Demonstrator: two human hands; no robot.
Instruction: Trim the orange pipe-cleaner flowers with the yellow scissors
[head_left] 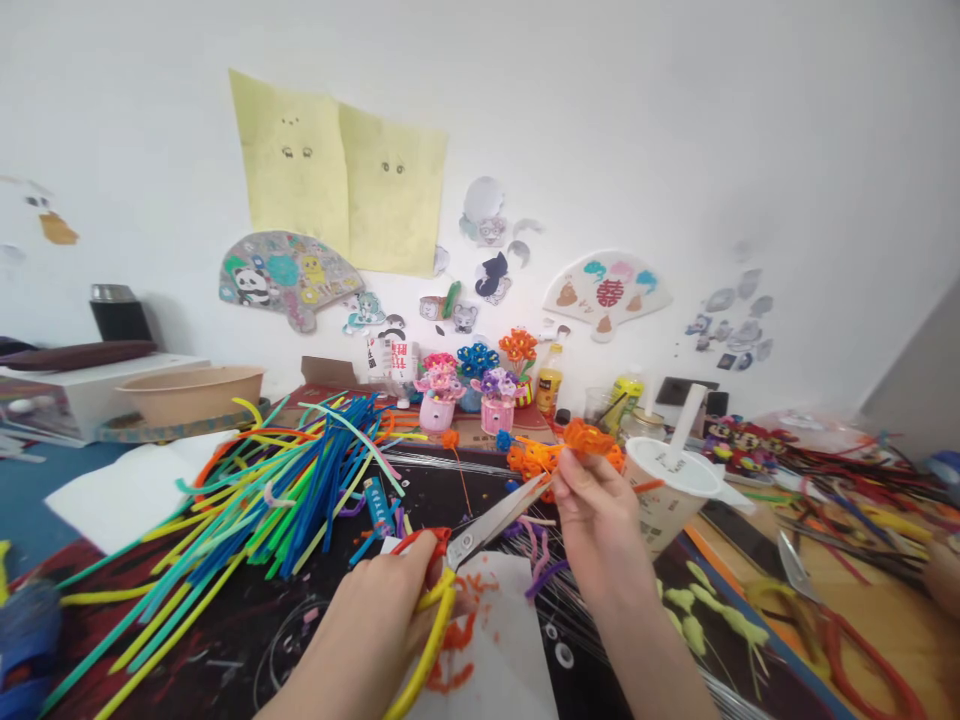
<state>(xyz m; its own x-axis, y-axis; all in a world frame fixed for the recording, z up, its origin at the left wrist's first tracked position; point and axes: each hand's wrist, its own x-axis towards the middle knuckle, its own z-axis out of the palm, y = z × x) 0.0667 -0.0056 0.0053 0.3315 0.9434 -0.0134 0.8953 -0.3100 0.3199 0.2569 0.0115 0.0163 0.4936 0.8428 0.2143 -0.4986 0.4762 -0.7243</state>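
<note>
My left hand (390,600) is closed around the red and yellow handles of a pair of scissors (491,522). Their blades point up and to the right, with the tips close to my right fingers. Between the fingertips of my right hand (600,515) is an orange pipe-cleaner flower (586,438). Whether the blades touch it I cannot tell. Behind lie more orange pipe-cleaner pieces (529,458), partly hidden by my right hand. Below the scissors, orange fuzzy scraps (457,635) are scattered on a white sheet of paper (517,640).
Bundled pipe cleaners (300,490) spread across the left. A lidded paper cup (667,480) with a straw stands right beside my right hand. Finished flower pots (496,410) line the back. Another pair of scissors (832,620) lies at right, near a person's hand (941,572).
</note>
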